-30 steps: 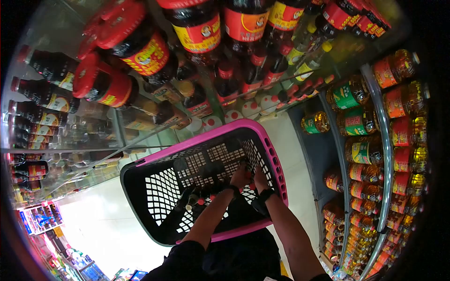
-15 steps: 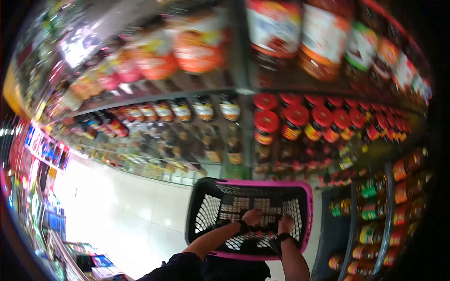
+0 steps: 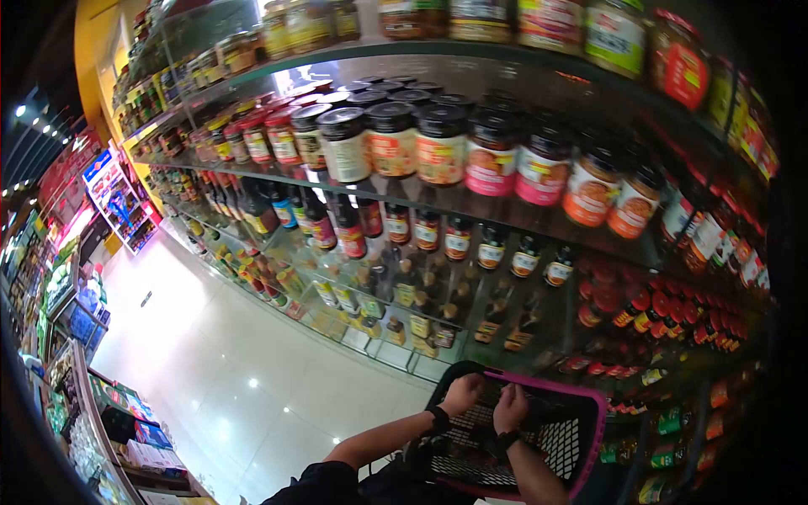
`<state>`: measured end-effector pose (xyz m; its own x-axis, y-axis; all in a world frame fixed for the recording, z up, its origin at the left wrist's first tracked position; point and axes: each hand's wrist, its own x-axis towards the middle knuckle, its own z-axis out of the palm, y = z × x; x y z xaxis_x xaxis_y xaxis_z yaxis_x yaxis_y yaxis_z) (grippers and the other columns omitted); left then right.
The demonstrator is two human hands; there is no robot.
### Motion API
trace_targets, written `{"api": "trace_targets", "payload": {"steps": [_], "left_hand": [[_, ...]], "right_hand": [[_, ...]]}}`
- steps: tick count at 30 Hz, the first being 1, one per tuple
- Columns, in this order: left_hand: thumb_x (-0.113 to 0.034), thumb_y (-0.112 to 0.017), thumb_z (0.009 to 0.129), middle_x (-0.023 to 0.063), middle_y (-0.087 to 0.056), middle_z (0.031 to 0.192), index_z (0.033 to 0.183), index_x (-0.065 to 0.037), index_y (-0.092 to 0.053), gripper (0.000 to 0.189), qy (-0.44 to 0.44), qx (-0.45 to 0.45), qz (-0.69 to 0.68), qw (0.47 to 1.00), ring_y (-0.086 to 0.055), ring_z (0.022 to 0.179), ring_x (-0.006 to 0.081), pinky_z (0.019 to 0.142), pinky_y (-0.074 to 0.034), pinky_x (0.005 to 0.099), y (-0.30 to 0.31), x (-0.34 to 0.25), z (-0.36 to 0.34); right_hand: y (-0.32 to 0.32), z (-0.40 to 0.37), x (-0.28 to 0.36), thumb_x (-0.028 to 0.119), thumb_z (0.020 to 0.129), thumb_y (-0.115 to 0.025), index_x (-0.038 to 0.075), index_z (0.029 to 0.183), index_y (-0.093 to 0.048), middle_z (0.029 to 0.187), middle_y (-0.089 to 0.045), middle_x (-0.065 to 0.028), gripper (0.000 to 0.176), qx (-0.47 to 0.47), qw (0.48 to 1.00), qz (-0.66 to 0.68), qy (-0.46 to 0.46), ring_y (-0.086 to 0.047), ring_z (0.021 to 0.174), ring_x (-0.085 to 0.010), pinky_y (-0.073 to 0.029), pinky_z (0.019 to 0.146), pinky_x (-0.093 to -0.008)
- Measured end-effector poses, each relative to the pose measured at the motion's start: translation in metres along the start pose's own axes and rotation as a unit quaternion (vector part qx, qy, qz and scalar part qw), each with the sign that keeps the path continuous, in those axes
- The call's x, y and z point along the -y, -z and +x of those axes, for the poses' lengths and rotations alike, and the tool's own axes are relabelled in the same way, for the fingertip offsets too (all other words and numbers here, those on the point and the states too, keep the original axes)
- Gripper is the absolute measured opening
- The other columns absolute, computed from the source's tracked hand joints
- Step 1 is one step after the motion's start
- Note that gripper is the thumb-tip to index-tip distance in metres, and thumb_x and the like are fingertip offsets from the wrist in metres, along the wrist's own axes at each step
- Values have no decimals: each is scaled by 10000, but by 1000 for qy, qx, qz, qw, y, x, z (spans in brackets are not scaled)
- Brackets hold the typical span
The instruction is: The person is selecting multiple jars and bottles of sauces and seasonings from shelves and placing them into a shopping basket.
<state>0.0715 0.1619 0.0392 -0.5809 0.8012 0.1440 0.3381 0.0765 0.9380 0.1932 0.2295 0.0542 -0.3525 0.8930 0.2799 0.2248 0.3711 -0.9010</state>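
My left hand (image 3: 463,395) is closed over the far part of a black shopping basket (image 3: 547,438) with a pink rim. Beside it, a small gap away, my right hand (image 3: 510,408) is also curled into a fist above the basket. Whatever the fingers may be wrapped round is too dark to make out. Both wrists wear dark bands. Lattice walls of the basket show below and to the right of my hands; my forearms hide part of its inside.
Glass shelves (image 3: 337,175) with sauce jars (image 3: 441,145) and small dark bottles (image 3: 491,249) run along the far side. Red-capped jars (image 3: 648,307) stand right of them. Pale floor tiles (image 3: 244,370) stretch leftward to a low display (image 3: 139,438) of packaged goods.
The view has swung left, bringing more of the shelves and aisle into sight. The basket and both hands now appear farther right, and the hands sit nearer the basket's far rim.
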Motion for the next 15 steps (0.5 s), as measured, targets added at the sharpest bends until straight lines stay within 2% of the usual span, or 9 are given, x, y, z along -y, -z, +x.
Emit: {"api": "trace_targets", "payload": {"steps": [1,3,4,6,8,9,12,13,15], "left_hand": [[-161,-544,771,173,-604,827,846,-28,-596,161,11,-15,-15,1000,-584,800,347,667,-473,394,20,-1,1],[-136,-538,789,158,-603,811,837,-21,-592,135,-20,-80,-59,995,-592,767,316,658,-472,337,60,4,11],[-131,-540,795,149,-602,794,832,-22,-591,126,-26,-124,-55,990,-593,750,308,655,-471,323,86,-2,21],[-136,-565,806,112,-587,734,806,-40,-585,98,-76,-295,11,952,-599,707,249,613,-461,314,169,-14,62],[-121,-549,828,116,-560,715,818,-28,-565,95,-131,-389,24,912,-555,660,240,613,-435,320,223,-34,80],[-109,-539,834,125,-545,721,815,-5,-553,106,-139,-444,-31,884,-522,674,255,639,-420,332,287,-29,124],[-119,-493,862,169,-535,924,951,16,-502,162,-187,-503,70,841,-514,833,289,723,-402,354,354,-77,143],[-135,-486,872,189,-532,969,982,24,-480,193,-182,-523,110,825,-526,878,291,755,-408,360,374,-94,150],[-140,-498,862,230,-504,1055,1053,31,-434,265,-212,-519,131,818,-497,980,340,816,-389,378,405,-96,176]], "right_hand": [[-20,5,5,143,888,-434,3,705,-513,539,-448,-32,243,5,1000,2,4,-443,513,-108,-351,493,-269],[-53,17,23,137,892,-447,3,696,-502,543,-431,2,243,47,983,-68,166,-430,517,-81,-338,487,-253],[-65,15,31,139,891,-460,5,727,-512,564,-450,0,218,61,992,-6,112,-442,527,-90,-345,500,-248],[-101,46,141,133,888,-474,7,779,-525,611,-472,-11,175,108,987,82,85,-462,563,-92,-367,528,-247],[-146,67,150,164,886,-502,35,931,-535,736,-534,-51,141,137,974,139,112,-503,656,-114,-411,582,-267],[-164,93,222,142,878,-512,32,961,-518,749,-529,-48,138,176,962,137,158,-496,668,-103,-403,579,-254],[-218,130,254,156,861,-532,41,1001,-493,776,-534,-50,186,174,949,139,222,-519,678,-140,-415,575,-286],[-242,150,260,186,840,-563,32,1036,-486,854,-553,-95,261,154,946,76,276,-553,771,-213,-439,613,-329],[-269,161,307,204,823,-581,5,1097,-454,1022,-529,-167,362,183,945,155,223,-520,955,-287,-431,761,-351]]}}
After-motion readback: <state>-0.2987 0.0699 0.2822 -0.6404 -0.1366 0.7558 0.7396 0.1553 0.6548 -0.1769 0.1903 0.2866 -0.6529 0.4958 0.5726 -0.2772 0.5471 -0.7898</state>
